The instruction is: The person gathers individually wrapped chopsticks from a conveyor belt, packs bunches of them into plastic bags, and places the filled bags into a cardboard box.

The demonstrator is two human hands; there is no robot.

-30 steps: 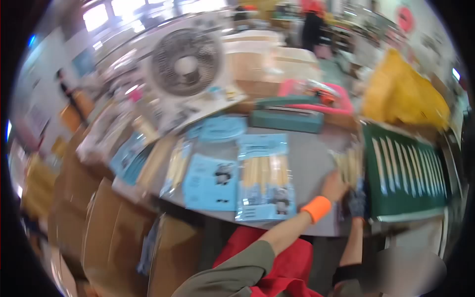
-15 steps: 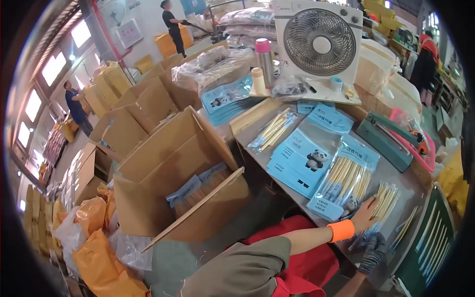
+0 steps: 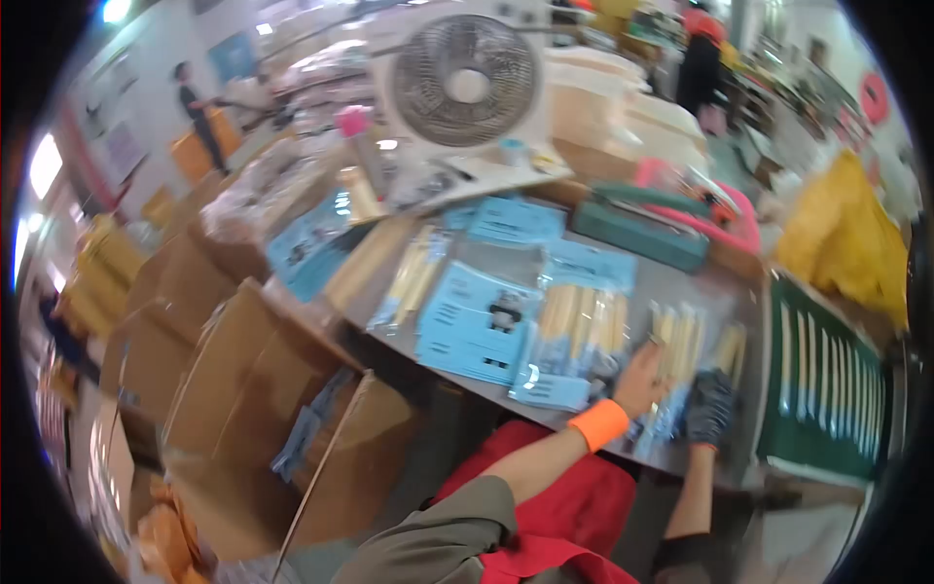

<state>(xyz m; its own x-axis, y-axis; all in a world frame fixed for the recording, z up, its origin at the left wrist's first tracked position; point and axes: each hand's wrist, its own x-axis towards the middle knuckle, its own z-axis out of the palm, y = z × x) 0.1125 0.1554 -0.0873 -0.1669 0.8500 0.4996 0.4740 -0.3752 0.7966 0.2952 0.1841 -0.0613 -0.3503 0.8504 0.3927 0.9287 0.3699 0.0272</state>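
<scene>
My left hand (image 3: pixel 644 382), with an orange wristband, is closed at the left edge of a bundle of wrapped bamboo chopsticks (image 3: pixel 681 341) on the table. In a dark striped glove, my right hand (image 3: pixel 710 407) is at the lower end of a smaller group of chopsticks (image 3: pixel 728 352); blur hides whether its fingers grip them. Left of my left hand lies a clear-fronted blue bag filled with chopsticks (image 3: pixel 582 326). Beside it is a stack of flat blue panda-print bags (image 3: pixel 472 326). Farther left, more wrapped chopsticks (image 3: pixel 413 277) lie on the table.
A green board with a row of chopsticks (image 3: pixel 827 375) is at the right. A teal metal device (image 3: pixel 642 234) and a pink basket (image 3: pixel 739 224) stand behind. At the back is a fan (image 3: pixel 467 86). Open cardboard boxes (image 3: pixel 263 389) fill the left. People are farther off.
The view has swung right and blurred, so everything appears shifted left. My right hand has moved up, from the large bundle's lower end to the smaller group. My left hand stays at the large bundle.
</scene>
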